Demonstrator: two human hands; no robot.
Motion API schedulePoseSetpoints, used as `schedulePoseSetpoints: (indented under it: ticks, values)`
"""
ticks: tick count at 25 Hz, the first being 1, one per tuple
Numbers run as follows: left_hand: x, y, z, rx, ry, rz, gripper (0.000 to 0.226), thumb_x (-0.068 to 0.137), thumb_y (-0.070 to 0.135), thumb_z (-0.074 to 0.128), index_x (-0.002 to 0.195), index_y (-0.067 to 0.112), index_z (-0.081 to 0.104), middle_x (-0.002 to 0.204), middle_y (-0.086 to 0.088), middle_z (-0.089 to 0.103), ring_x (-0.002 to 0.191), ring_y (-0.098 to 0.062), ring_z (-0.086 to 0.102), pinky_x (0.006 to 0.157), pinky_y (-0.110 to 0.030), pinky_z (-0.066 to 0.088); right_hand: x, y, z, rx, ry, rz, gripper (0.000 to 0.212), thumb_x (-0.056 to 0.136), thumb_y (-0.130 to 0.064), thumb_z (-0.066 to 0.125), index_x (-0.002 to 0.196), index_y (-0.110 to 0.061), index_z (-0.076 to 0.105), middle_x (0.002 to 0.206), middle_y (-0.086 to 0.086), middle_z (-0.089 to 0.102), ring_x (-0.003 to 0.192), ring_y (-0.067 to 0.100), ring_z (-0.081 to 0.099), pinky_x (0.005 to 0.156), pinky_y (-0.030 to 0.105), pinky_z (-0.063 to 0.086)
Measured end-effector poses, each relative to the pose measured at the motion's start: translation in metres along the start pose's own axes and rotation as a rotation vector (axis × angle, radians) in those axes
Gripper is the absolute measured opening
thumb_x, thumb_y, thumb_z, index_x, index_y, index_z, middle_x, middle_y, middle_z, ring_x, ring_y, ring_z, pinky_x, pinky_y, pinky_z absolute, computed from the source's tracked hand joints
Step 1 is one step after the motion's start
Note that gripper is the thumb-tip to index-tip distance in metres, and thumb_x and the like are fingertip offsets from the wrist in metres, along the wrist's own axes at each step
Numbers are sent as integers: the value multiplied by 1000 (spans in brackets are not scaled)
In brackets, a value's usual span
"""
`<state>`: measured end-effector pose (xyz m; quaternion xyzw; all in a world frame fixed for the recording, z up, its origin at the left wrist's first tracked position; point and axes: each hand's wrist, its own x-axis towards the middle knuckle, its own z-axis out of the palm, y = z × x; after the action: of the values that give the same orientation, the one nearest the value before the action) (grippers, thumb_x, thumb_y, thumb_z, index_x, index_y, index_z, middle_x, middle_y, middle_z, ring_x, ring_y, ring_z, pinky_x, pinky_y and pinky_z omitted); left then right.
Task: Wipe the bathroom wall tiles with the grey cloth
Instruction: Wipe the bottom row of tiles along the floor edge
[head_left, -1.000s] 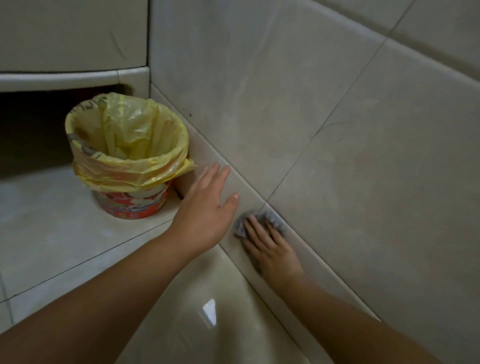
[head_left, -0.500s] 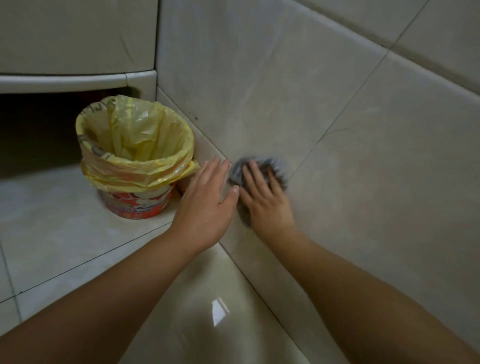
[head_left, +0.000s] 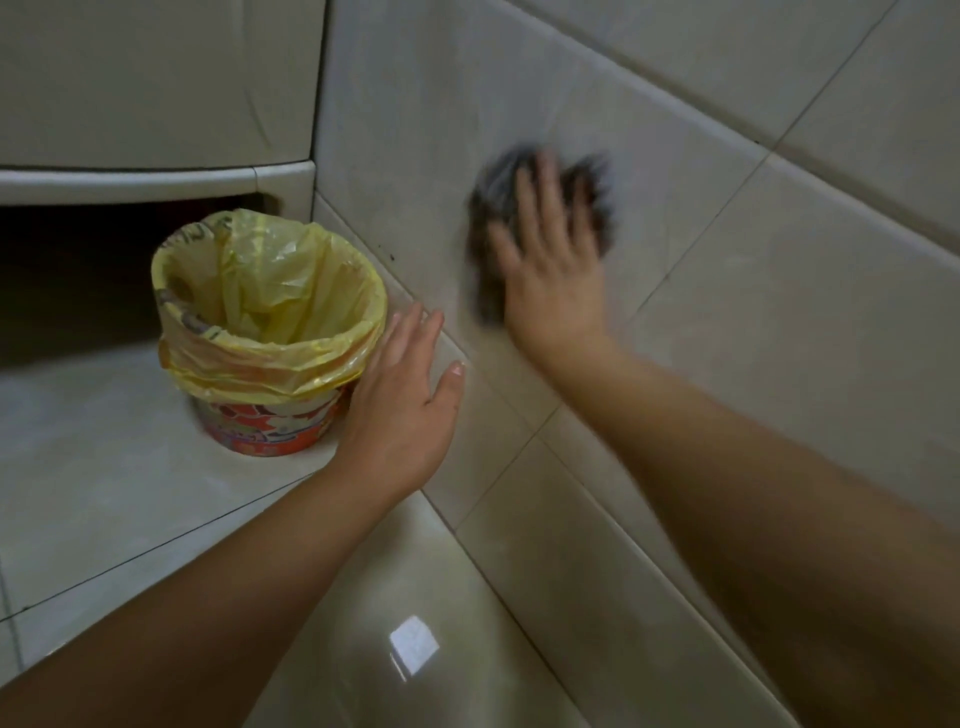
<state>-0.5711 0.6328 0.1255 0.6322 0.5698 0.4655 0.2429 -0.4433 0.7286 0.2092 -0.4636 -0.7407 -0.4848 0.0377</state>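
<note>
I can read nothing: the dark print on the yellow liner (head_left: 270, 358) and the pattern on the red bin (head_left: 270, 428) are too blurred.

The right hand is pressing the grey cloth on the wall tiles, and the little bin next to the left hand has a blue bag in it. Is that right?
Not quite. The head view shows that the bag in the bin is yellow, not blue. The rest holds: the right hand presses the grey cloth on the wall tiles, and the bin stands next to the left hand.
</note>
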Motion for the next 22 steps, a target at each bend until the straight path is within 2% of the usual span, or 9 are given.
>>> schedulePoseSetpoints:
  ticks: [2,5,8,10,12,14,18,20,22]
  values:
    - [-3,-11,-2,16,-9,-29,56,102,34,42,154,21,25,164,5,13,150,-8,3,120,-25,2,-54,-40,29,-27,-120,-193,55,93,-35,32,143,-15,47,157,19,26,148,36,14,114,52,-8]
    - [-8,-18,-5,20,-40,-49,56,103,35,41,155,23,24,164,8,11,150,-5,0,121,-28,4,-123,-69,43,-52,-405,-484,59,96,-32,22,151,-13,31,160,19,8,148,36,-4,105,52,-31]
    - [-7,-15,-6,20,-59,-35,67,93,46,30,155,21,24,164,6,12,150,-6,1,119,-23,1,-91,-30,13,13,-307,-315,57,88,-29,26,131,-14,61,149,18,41,143,36,29,116,51,-18]
    - [-6,-8,-5,22,-67,-22,62,98,44,33,155,20,24,164,5,13,150,-7,2,118,-22,-1,-38,15,-9,36,-93,-129,50,92,-29,35,132,-12,58,153,22,33,145,40,22,117,53,-8]
    - [-4,-4,-4,10,-60,-14,56,103,34,40,155,20,23,164,4,13,150,-7,1,120,-24,0,8,50,-32,1,-86,26,46,97,-32,41,140,-16,47,160,20,11,148,40,2,117,54,-8]
    - [-2,-3,-5,2,-48,-15,55,103,29,42,154,19,24,164,4,13,151,-9,2,120,-26,2,24,49,-35,-48,-3,100,44,98,-28,38,139,-16,46,161,20,8,148,41,1,117,56,-5]
    - [-5,-22,-12,35,-41,-59,55,103,28,43,154,19,26,164,3,14,151,-10,3,120,-27,4,-23,-21,22,23,67,-142,51,91,-24,29,129,-11,61,151,23,35,143,42,27,117,52,3]
    - [-6,-35,-19,69,-40,-73,55,103,28,43,154,19,26,164,3,14,151,-11,4,118,-24,3,-74,-59,52,-18,-125,-286,62,89,-29,17,139,-17,52,155,18,29,147,36,18,115,50,-7]
    - [-10,-45,-24,102,-56,-69,55,103,28,43,154,19,26,164,3,14,151,-10,3,115,-20,2,-135,-83,69,0,-336,-401,60,91,-34,22,145,-19,45,158,15,20,148,33,7,111,53,-20]
